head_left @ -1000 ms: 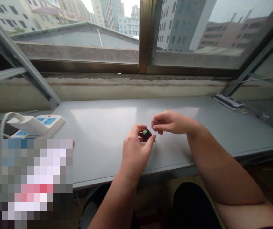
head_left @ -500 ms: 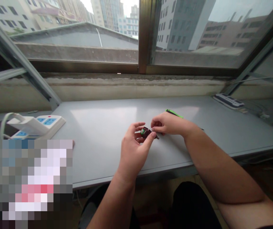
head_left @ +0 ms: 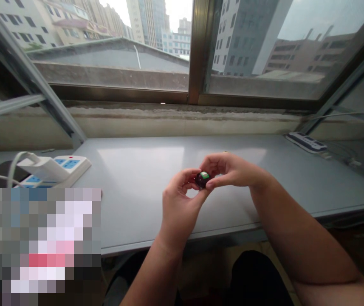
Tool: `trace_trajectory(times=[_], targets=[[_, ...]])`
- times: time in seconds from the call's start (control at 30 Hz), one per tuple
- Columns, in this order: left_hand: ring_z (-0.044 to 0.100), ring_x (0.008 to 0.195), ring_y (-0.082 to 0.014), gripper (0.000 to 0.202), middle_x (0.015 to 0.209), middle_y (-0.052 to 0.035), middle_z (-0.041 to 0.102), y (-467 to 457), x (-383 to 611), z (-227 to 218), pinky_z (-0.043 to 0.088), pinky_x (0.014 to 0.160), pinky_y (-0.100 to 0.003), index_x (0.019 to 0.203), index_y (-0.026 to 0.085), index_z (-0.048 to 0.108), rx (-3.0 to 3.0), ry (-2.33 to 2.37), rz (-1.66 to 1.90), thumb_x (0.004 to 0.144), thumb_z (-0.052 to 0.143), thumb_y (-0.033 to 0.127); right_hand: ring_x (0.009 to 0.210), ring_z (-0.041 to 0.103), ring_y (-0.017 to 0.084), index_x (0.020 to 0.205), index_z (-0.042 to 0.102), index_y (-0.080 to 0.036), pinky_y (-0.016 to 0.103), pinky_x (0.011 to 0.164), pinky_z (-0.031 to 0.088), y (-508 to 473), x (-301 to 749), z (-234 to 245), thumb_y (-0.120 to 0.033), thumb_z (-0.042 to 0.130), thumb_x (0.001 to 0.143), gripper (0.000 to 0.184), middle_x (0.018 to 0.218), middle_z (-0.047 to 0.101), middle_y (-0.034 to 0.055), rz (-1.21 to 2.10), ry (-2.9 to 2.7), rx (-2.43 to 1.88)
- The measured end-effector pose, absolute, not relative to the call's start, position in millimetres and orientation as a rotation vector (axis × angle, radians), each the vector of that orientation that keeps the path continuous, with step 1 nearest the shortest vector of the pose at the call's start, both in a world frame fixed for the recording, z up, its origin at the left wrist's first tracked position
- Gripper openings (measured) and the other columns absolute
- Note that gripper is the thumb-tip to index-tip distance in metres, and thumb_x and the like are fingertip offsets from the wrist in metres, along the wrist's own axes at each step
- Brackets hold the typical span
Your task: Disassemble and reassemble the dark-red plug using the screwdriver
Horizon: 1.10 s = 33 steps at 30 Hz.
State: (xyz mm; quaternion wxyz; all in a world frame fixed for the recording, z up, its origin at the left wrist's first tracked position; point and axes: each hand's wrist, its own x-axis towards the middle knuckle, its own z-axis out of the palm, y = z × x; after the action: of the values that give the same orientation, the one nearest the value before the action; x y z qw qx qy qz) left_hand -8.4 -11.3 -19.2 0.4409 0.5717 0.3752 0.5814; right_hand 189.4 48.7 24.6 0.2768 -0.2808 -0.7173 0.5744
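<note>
Above the grey desk, a small dark, rounded object [head_left: 202,180] with a green-and-white patch is held between both hands. My left hand [head_left: 182,202] grips it from the left, thumb below and fingers curled around the far side. From the right, the thumb and fingers of my right hand [head_left: 231,169] close on the same object. Fingers cover part of it, so its exact kind cannot be made out.
A white power strip [head_left: 79,163] with plugs and cables stands at the desk's left. Another strip [head_left: 307,142] lies at the far right. The desk [head_left: 131,204] runs back to the wall under a window. A pixelated patch covers the lower left.
My right hand has moved onto the dark object, which has turned so its green patch faces up. The green-and-black item behind that hand is now hidden. The view has shifted slightly.
</note>
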Motion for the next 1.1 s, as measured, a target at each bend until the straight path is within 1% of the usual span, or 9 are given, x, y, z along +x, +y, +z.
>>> trace_trajectory(times=[0.07, 0.17, 0.27, 0.37, 0.47, 0.63, 0.8, 0.93, 1.1], targets=[[0.073, 0.085, -0.0167, 0.043, 0.104, -0.0062, 0.078, -11.7, -7.7, -18.6, 0.063, 0.082, -0.032, 0.119, 0.021, 0.074, 1.375, 0.909, 1.41, 0.08, 0.09, 0.032, 0.082, 0.074, 0.015, 0.102, 0.068, -0.016, 0.026, 0.073, 0.06, 49.0, 188.5, 25.1, -0.034, 0.091, 0.082, 0.035, 0.093, 0.079, 0.0049, 1.615, -1.872, -0.726], [0.075, 0.084, -0.019, 0.047, 0.099, -0.0071, 0.08, -12.0, -6.9, -16.5, 0.064, 0.077, -0.033, 0.125, 0.019, 0.072, 1.299, 0.852, 1.352, 0.083, 0.087, 0.033, 0.077, 0.074, 0.014, 0.097, 0.069, -0.015, 0.025, 0.07, 0.06, 50.7, 187.7, 26.2, -0.036, 0.087, 0.086, 0.03, 0.086, 0.078, 0.0035, 1.678, -1.834, -0.689], [0.076, 0.083, -0.0196, 0.044, 0.095, -0.0076, 0.08, -11.8, -6.9, -14.8, 0.064, 0.077, -0.033, 0.122, 0.016, 0.072, 1.254, 0.823, 1.314, 0.085, 0.086, 0.033, 0.075, 0.074, 0.014, 0.097, 0.071, -0.014, 0.024, 0.069, 0.06, 53.6, 186.9, 25.2, -0.039, 0.087, 0.086, 0.032, 0.084, 0.078, 0.0033, 1.672, -1.833, -0.727], [0.078, 0.087, -0.0211, 0.044, 0.098, -0.0086, 0.081, -11.8, -7.4, -14.9, 0.065, 0.08, -0.034, 0.121, 0.016, 0.071, 1.252, 0.853, 1.301, 0.084, 0.087, 0.034, 0.078, 0.075, 0.015, 0.099, 0.072, -0.013, 0.026, 0.071, 0.062, 56.1, 186.0, 23.1, -0.043, 0.089, 0.083, 0.038, 0.086, 0.079, 0.0046, 1.681, -1.825, -0.791], [0.079, 0.089, -0.0214, 0.043, 0.102, -0.0086, 0.081, -12.2, -7.7, -16.2, 0.067, 0.08, -0.033, 0.118, 0.017, 0.069, 1.27, 0.899, 1.315, 0.084, 0.087, 0.035, 0.076, 0.076, 0.015, 0.097, 0.071, -0.013, 0.026, 0.07, 0.062, 56.3, 185.2, 21.8, -0.042, 0.091, 0.081, 0.038, 0.084, 0.078, 0.0045, 1.649, -1.815, -0.825], [0.08, 0.09, -0.022, 0.04, 0.1, -0.0084, 0.082, -12.5, -7.3, -14.9, 0.067, 0.078, -0.033, 0.111, 0.017, 0.069, 1.252, 0.912, 1.331, 0.081, 0.09, 0.034, 0.074, 0.075, 0.015, 0.101, 0.071, -0.013, 0.027, 0.069, 0.061, 54.7, 186.5, 22.5, -0.041, 0.089, 0.083, 0.038, 0.083, 0.079, 0.0052, 1.617, -1.841, -0.804], [0.079, 0.085, -0.0212, 0.038, 0.094, -0.0078, 0.082, -13.1, -6.9, -10.4, 0.067, 0.077, -0.033, 0.108, 0.015, 0.069, 1.225, 0.859, 1.31, 0.08, 0.09, 0.029, 0.078, 0.076, 0.016, 0.104, 0.074, -0.013, 0.027, 0.071, 0.062, 54.3, 190.4, 25.1, -0.042, 0.087, 0.085, 0.038, 0.087, 0.079, 0.0061, 1.588, -1.908, -0.804], [0.079, 0.084, -0.0192, 0.036, 0.093, -0.0068, 0.082, -14.0, -6.8, -9.9, 0.067, 0.078, -0.03, 0.11, 0.015, 0.069, 1.254, 0.83, 1.32, 0.082, 0.088, 0.027, 0.079, 0.075, 0.015, 0.108, 0.074, -0.013, 0.027, 0.072, 0.061, 54.8, 192.5, 25.8, -0.043, 0.085, 0.087, 0.038, 0.089, 0.079, 0.0059, 1.581, -1.94, -0.77], [0.079, 0.086, -0.0182, 0.04, 0.1, -0.0063, 0.081, -13.6, -6.0, -10.8, 0.068, 0.078, -0.028, 0.119, 0.017, 0.07, 1.318, 0.843, 1.367, 0.084, 0.086, 0.027, 0.075, 0.073, 0.014, 0.105, 0.072, -0.012, 0.024, 0.068, 0.06, 56.3, 192.3, 24.8, -0.043, 0.085, 0.087, 0.039, 0.085, 0.078, 0.0055, 1.567, -1.915, -0.772]])
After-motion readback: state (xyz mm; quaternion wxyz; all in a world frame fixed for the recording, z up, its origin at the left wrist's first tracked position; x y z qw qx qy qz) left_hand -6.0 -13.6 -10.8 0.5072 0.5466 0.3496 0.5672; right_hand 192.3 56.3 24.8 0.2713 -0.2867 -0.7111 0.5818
